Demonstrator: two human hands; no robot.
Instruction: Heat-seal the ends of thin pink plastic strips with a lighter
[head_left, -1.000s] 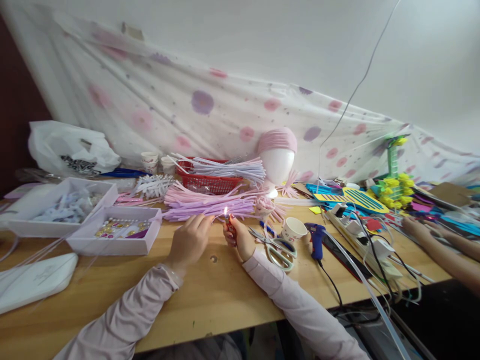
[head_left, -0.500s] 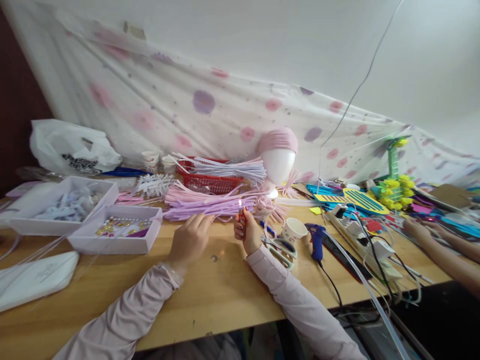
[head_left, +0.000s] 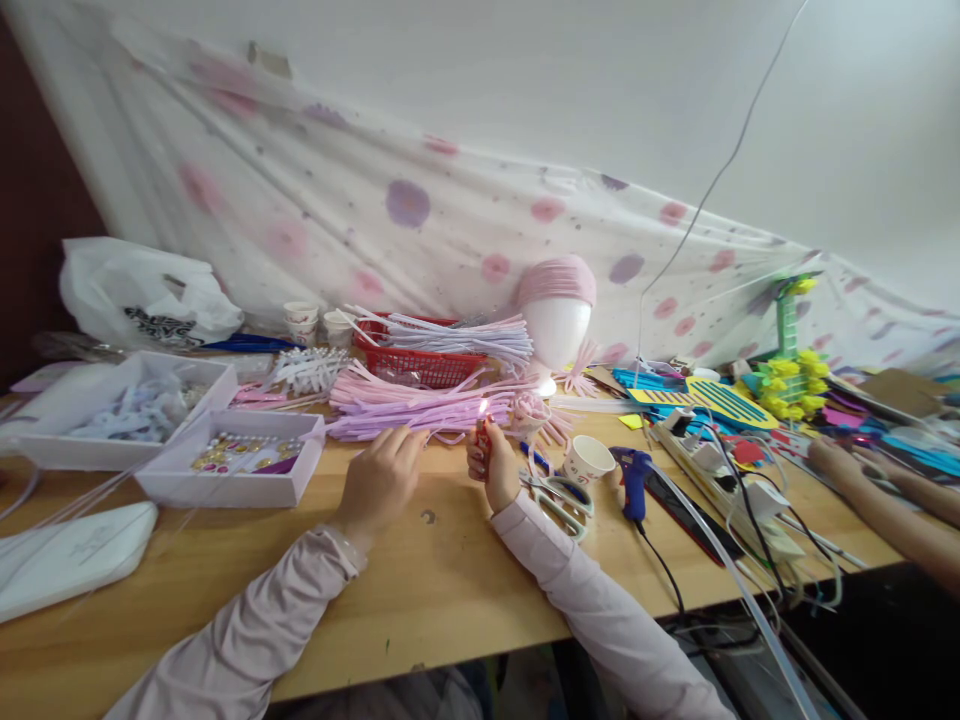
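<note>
My right hand (head_left: 499, 476) is wrapped round a red lighter (head_left: 484, 450), held upright with a lit flame at its top. To the left, my left hand (head_left: 384, 478) hovers above the table with its fingers bent and pressed together toward the flame. What its fingertips may pinch is too small to make out. Just behind both hands lie bundles of purple pipe cleaners (head_left: 397, 420) and pink pipe cleaners (head_left: 367, 385). Scissors (head_left: 564, 508) with pale handles rest beside my right wrist, near a paper cup (head_left: 588, 460).
A blue glue gun (head_left: 634, 482) and a power strip (head_left: 720, 500) with cables lie to the right. Another person's hands (head_left: 840, 465) work beyond them. White boxes (head_left: 225, 490) of beads stand left. Behind are a red basket (head_left: 412, 368) and a white head form (head_left: 556, 335).
The lighter's flame looks larger and brighter. My right hand has shifted very slightly; my left hand stays nearly in place.
</note>
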